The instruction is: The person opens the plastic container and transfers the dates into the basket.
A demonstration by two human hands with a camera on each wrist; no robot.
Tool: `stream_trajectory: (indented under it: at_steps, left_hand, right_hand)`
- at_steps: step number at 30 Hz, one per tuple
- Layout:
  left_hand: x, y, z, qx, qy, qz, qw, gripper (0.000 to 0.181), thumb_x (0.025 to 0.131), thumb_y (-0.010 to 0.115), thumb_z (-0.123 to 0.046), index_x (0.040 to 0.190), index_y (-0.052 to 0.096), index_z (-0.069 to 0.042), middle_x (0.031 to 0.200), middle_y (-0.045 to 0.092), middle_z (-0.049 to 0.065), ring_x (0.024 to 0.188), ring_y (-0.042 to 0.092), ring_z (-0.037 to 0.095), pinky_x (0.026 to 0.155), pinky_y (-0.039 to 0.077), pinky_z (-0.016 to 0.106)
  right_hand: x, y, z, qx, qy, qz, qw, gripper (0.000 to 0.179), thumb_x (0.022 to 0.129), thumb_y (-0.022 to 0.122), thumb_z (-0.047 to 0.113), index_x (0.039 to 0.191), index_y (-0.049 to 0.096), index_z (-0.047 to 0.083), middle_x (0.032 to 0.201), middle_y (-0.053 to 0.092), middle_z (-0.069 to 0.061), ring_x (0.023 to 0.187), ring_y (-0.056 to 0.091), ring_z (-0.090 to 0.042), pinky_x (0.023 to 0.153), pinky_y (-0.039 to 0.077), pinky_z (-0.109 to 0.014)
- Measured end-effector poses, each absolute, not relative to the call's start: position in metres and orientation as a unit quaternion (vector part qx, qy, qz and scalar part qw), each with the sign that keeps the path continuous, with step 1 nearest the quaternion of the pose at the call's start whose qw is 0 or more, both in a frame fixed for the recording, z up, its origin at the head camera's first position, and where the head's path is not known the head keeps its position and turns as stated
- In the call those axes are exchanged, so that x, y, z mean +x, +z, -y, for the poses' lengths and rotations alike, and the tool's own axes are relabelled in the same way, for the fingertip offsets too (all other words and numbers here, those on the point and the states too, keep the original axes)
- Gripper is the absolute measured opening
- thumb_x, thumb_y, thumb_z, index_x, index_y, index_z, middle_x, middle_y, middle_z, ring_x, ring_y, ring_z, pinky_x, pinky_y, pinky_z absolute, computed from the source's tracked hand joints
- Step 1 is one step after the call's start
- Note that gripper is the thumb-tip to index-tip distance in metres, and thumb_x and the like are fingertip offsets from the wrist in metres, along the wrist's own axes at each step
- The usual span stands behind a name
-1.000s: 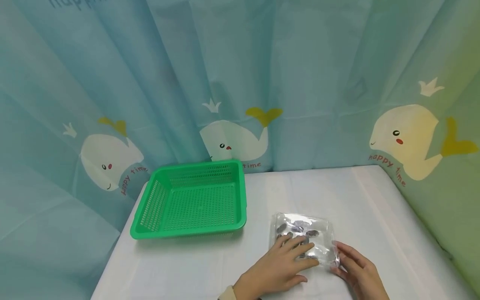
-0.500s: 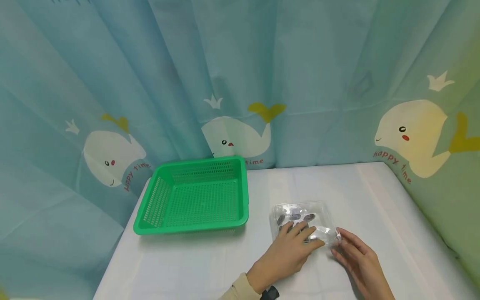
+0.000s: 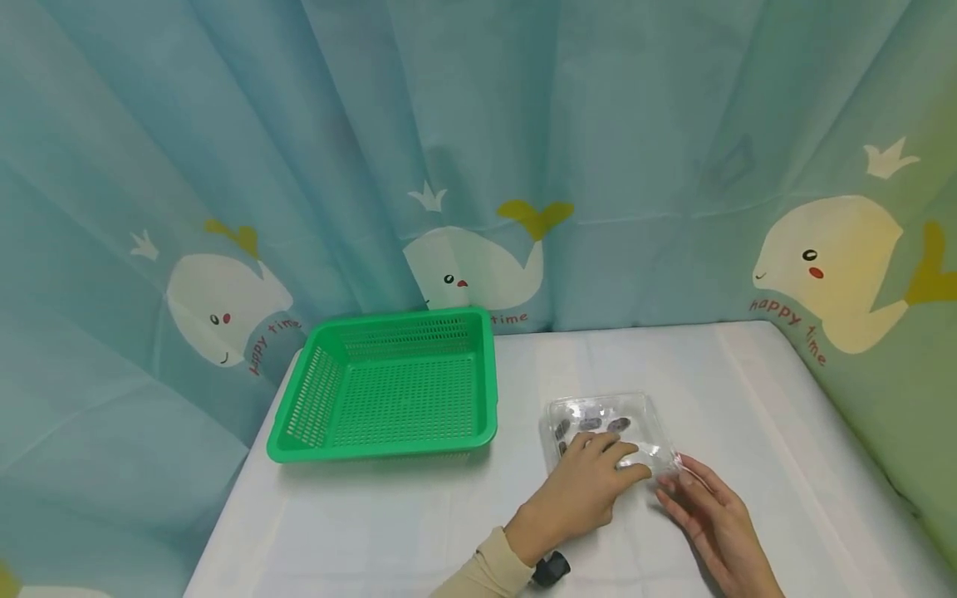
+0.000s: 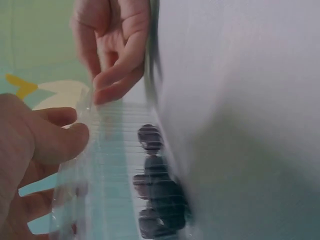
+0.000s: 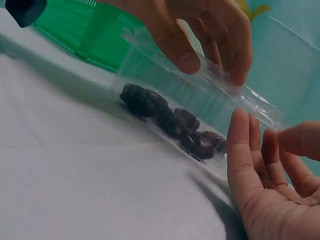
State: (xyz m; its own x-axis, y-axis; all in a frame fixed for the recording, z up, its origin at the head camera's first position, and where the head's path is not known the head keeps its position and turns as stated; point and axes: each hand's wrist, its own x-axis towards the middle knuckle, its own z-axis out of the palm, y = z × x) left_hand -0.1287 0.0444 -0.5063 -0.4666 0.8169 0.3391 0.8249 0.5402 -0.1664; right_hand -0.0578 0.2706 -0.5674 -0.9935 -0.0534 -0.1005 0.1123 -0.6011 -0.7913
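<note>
A clear plastic clamshell box point(image 3: 639, 407) lies on the white table, with several dark, wrinkled oval fruits point(image 5: 175, 122) along its bottom. My left hand point(image 3: 576, 494) lies over the lid, fingers loosely bent on top and the thumb by the near edge. At the near right corner, my right hand point(image 3: 714, 523) pinches the box's rim between thumb and fingers. In the right wrist view, the lid point(image 5: 210, 85) covers the fruits and its edge passes just under the left fingers. The left hand hides part of the contents in the head view.
An empty green plastic basket point(image 3: 404, 407) with mesh walls stands at the table's back left. Behind the white-covered table point(image 3: 359, 531) hangs a blue-green curtain point(image 3: 635, 166) with whale prints. A black device point(image 3: 552, 569) sits at the left wrist.
The left hand's fingers have drawn together and bent more, and its wrist has come up and rightward. The right hand keeps to the box's near right corner. The head view has shifted slightly.
</note>
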Motion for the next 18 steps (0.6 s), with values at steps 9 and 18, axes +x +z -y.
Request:
stream_trajectory:
  at_steps: [9, 18]
  left_hand:
    - [-0.141, -0.498, -0.053, -0.481, -0.028, 0.863, 0.156, 0.041, 0.089, 0.069, -0.021, 0.126, 0.068, -0.039, 0.133, 0.065, -0.011, 0.130, 0.058, 0.013, 0.106, 0.050, 0.036]
    - [-0.148, -0.497, -0.073, -0.489, -0.013, 0.863, 0.126, 0.039, 0.103, 0.062, -0.042, 0.142, 0.060, -0.045, 0.140, 0.060, -0.009, 0.132, 0.054, 0.012, 0.112, 0.046, 0.033]
  right_hand:
    - [-0.064, -0.559, -0.264, 0.076, -0.903, -0.419, 0.063, 0.033, 0.111, 0.044, 0.003, 0.128, 0.063, 0.023, 0.118, 0.071, 0.001, 0.112, 0.073, -0.013, 0.099, 0.060, -0.029]
    - [-0.068, -0.561, -0.260, 0.105, -0.879, -0.462, 0.049, 0.029, 0.111, 0.047, 0.009, 0.125, 0.061, 0.029, 0.124, 0.069, 0.010, 0.116, 0.071, -0.007, 0.102, 0.057, -0.024]
